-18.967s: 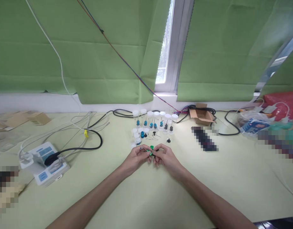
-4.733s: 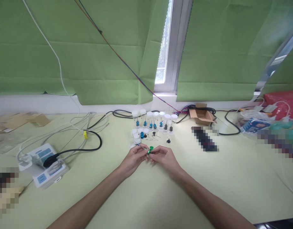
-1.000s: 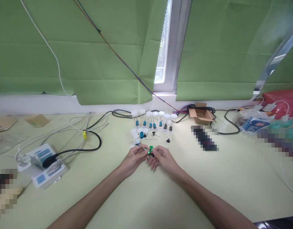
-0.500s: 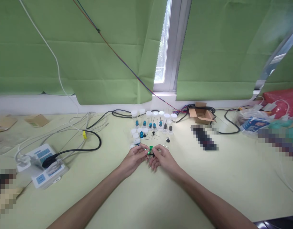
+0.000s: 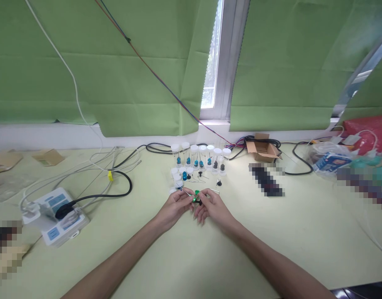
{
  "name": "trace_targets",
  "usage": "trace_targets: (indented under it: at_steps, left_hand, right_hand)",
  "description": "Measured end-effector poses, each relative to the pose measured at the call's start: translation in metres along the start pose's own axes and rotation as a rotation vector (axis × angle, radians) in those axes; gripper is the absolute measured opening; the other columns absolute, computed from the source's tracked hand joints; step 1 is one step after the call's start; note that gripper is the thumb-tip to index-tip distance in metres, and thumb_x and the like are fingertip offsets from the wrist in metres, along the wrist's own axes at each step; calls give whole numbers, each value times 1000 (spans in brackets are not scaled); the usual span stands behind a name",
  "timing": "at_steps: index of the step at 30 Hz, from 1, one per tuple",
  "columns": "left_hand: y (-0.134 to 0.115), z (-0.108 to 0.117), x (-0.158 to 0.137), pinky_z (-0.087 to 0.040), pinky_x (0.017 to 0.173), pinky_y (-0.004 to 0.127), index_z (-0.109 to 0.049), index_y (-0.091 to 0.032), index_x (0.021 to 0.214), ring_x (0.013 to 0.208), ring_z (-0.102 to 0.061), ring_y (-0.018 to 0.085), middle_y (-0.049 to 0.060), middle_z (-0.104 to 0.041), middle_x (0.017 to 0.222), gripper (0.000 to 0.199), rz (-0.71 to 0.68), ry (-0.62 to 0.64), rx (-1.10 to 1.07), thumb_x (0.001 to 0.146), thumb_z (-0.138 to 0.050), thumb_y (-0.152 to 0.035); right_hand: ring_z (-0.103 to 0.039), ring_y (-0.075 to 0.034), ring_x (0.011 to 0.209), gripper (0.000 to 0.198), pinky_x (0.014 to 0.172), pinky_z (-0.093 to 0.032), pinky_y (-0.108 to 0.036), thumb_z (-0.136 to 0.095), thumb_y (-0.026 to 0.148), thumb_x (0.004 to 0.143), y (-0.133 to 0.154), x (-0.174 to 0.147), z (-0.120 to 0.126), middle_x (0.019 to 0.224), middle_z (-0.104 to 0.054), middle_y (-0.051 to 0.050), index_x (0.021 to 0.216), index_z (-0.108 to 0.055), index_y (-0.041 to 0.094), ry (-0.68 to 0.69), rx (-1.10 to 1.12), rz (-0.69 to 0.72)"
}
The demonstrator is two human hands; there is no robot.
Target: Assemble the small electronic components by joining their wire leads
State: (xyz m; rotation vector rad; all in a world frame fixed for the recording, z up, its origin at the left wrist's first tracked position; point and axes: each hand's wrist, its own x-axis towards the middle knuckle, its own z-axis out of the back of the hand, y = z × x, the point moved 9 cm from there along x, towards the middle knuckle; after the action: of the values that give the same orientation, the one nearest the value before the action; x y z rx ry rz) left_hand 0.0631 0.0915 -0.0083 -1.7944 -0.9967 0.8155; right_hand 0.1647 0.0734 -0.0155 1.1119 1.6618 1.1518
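Observation:
My left hand (image 5: 177,204) and my right hand (image 5: 213,205) meet above the table, fingertips nearly touching. Between them is a small green and black part (image 5: 197,192), pinched from both sides by thumbs and forefingers; its exact kind is too small to tell. A thin metal rod (image 5: 186,191) sticks out up and left from my left fingertips. My right hand's other fingers curl loosely below. Just beyond lie small blue parts (image 5: 184,176), a black part (image 5: 219,183), thin bent wires (image 5: 199,179) and white caps (image 5: 176,177).
Several clear tubes with white lids (image 5: 194,155), holding blue or dark parts, stand behind the loose pieces. An open cardboard box (image 5: 261,151) is at the back right. On the left, a white power strip (image 5: 64,216) has cables running from it.
The green part between my fingertips has tilted very slightly. Both hands stay almost where they were.

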Motion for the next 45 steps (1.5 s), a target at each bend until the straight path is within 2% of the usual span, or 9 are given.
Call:
trace_targets:
  at_steps: [9,13,20,24,28,32,37,45]
  left_hand:
    - [-1,-5,-1,-44,66,25,-65,-16,90,66,-57,11,1,-62,78,18,-9,25,43,78,-75,-27]
    - [1,-5,0,-45,65,27,-65,-17,91,63,-57,12,1,-63,77,21,-28,36,74,78,-75,-29]
    - [-3,1,-1,-47,67,28,-65,-17,91,68,-60,15,2,-65,74,23,-98,-96,199,77,-76,-32]
    - [-5,0,-2,-47,66,27,-64,-17,90,68,-60,14,2,-65,73,25,-112,-120,227,77,-76,-34]
    - [-4,5,-3,-46,66,27,-64,-16,89,67,-60,14,2,-65,73,24,-124,-154,178,77,-76,-32]
    - [-3,9,-2,-46,67,26,-64,-15,85,64,-58,12,1,-65,74,25,-90,-186,26,72,-80,-30]
    - [-5,6,-1,-47,65,25,-65,-14,81,63,-58,11,1,-64,76,26,-63,-170,-59,69,-83,-29]
    - [-3,3,-2,-46,64,25,-66,-14,84,63,-59,12,1,-64,72,25,-50,-133,-58,71,-81,-29]
  right_hand:
    - [-60,-15,39,53,38,-47,-23,-60,69,77,0,0,0,55,-67,0,92,-43,21,5,4,29]
    - [-61,-15,42,55,41,-49,-25,-68,66,72,0,0,0,57,-67,0,93,-44,21,-6,51,41]
    - [-68,-17,59,47,61,-55,-30,-79,52,68,-3,-3,3,62,-68,-2,85,-51,18,-69,236,4]
    - [-66,-16,57,47,61,-55,-30,-80,52,66,0,-4,6,62,-68,-2,84,-54,18,-100,195,14]
    - [-62,-14,52,47,53,-52,-27,-79,54,66,5,-4,10,63,-68,-2,83,-54,18,-116,113,48]
    - [-60,-14,49,44,50,-51,-28,-76,54,68,12,-4,17,59,-65,-1,80,-54,18,-172,31,122]
    - [-65,-17,56,40,58,-55,-33,-76,52,69,21,-3,21,66,-66,-2,80,-55,19,-198,-6,230]
    - [-67,-18,64,35,67,-57,-36,-78,43,68,21,-4,19,75,-65,-2,81,-55,20,-188,-49,236]
